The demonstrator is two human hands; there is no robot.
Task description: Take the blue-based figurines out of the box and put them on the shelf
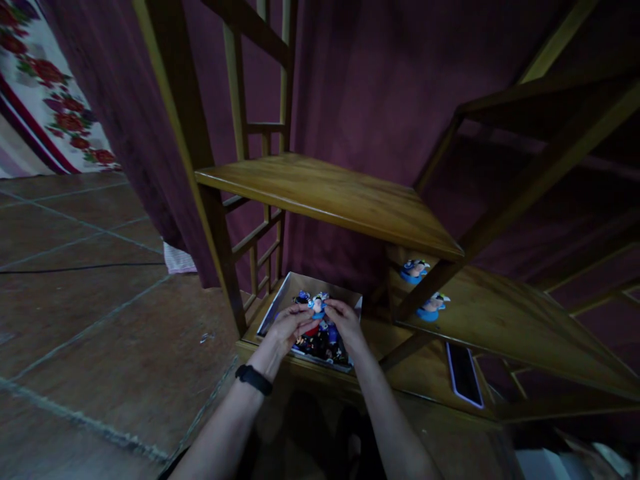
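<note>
Between my two hands is a small figurine (319, 305) with blue and white parts and a blue base. My left hand (293, 323) pinches it from the left side, fingers closed around its edge. From the right, my right hand (344, 320) grips the same figurine with thumb and fingertips. Both hands are over an open cardboard box (280, 301) with white outer walls, on the bottom shelf. Inside the box lie several more figurines (320, 343), dark, blue and red, partly hidden by my hands.
Above the box juts a wooden shelf (330, 193). Two similar figurines, one behind (414, 269) and one nearer (433, 307), stand on the shelf at right. Below them lies a phone (465, 373). A wooden post (185, 133) rises left of the box, before a purple curtain (360, 100).
</note>
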